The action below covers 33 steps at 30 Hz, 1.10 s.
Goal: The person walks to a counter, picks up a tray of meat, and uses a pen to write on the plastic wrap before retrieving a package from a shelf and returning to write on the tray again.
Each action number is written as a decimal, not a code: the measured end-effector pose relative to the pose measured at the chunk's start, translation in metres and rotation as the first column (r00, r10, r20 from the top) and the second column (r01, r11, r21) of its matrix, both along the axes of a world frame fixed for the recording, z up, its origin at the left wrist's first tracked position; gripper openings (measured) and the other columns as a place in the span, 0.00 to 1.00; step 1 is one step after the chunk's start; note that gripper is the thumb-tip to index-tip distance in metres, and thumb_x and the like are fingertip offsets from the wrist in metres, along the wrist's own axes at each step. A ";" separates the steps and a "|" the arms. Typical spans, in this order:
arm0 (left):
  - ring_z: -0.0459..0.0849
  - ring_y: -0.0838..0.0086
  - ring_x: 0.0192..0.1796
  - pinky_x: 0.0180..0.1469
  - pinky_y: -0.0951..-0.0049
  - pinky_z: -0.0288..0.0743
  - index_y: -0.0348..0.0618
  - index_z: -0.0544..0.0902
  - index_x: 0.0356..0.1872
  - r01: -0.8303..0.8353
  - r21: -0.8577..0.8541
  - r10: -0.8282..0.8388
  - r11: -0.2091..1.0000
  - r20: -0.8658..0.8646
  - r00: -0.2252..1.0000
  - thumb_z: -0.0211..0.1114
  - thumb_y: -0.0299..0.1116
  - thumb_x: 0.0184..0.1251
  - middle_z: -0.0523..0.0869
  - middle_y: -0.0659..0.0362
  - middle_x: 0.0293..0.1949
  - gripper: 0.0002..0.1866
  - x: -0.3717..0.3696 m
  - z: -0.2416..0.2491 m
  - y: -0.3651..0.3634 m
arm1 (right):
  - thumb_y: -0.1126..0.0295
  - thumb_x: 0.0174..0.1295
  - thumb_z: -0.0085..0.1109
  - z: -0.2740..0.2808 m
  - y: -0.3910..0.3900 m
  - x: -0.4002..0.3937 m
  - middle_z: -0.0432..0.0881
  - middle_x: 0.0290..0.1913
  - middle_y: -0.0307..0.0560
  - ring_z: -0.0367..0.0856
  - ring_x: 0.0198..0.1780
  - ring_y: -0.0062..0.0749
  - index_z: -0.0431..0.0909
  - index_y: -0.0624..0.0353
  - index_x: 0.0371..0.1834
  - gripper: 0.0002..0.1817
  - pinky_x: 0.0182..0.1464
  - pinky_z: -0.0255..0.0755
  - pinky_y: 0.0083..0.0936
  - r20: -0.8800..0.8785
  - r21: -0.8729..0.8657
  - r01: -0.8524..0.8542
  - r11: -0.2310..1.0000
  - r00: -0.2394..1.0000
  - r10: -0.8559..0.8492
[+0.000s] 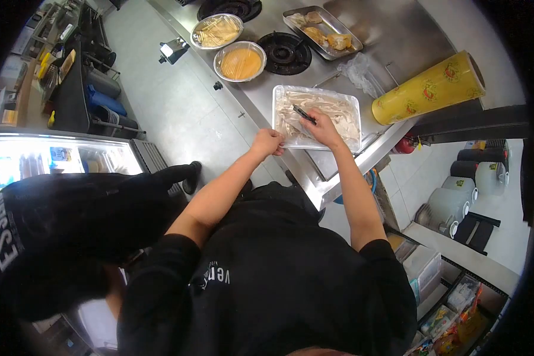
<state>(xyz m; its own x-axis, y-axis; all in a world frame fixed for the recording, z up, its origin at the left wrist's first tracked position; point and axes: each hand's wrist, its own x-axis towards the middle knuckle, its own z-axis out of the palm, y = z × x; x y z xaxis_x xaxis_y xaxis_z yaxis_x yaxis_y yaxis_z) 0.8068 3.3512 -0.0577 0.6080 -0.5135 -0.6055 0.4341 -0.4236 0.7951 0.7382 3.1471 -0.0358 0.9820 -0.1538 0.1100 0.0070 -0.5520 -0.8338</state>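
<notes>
A metal tray (358,110) of pale, sliced-looking food (329,103) lies on the steel counter in front of me, with what looks like clear film over it. In my right hand (322,129) is a slim dark utility knife (304,114), held over the tray with its tip toward the far left. My left hand (269,143) is closed at the tray's near left corner, fingers pinched together on the edge. Whether they also grip film there is too small to make out.
Two film-covered bowls, one with pale strips (218,31) and one orange (240,62), stand by the gas burners (284,53). Behind are a tray of chicken pieces (339,41), crumpled plastic (362,74) and a yellow film roll (430,88). A person in black (83,219) bends at a lit fridge, left.
</notes>
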 end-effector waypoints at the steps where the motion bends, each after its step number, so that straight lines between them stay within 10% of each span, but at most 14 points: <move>1: 0.85 0.68 0.23 0.24 0.70 0.84 0.27 0.82 0.39 -0.001 0.001 0.001 1.000 -0.015 1.000 0.61 0.29 0.66 0.84 0.52 0.28 0.12 0.000 0.000 0.000 | 0.66 0.60 0.63 -0.001 0.000 0.000 0.73 0.32 0.49 0.72 0.36 0.38 0.78 0.68 0.32 0.13 0.39 0.67 0.30 0.004 0.007 -0.003 1.000 1.000 0.003; 33: 0.82 0.73 0.23 0.26 0.74 0.80 0.38 0.80 0.32 0.211 -0.051 -0.215 0.976 -0.103 0.971 0.59 0.32 0.71 0.80 0.60 0.24 0.09 0.033 0.033 -0.027 | 0.66 0.60 0.64 0.021 0.001 -0.005 0.73 0.33 0.50 0.74 0.36 0.41 0.78 0.68 0.36 0.13 0.40 0.68 0.30 0.015 -0.033 -0.002 0.999 1.000 0.003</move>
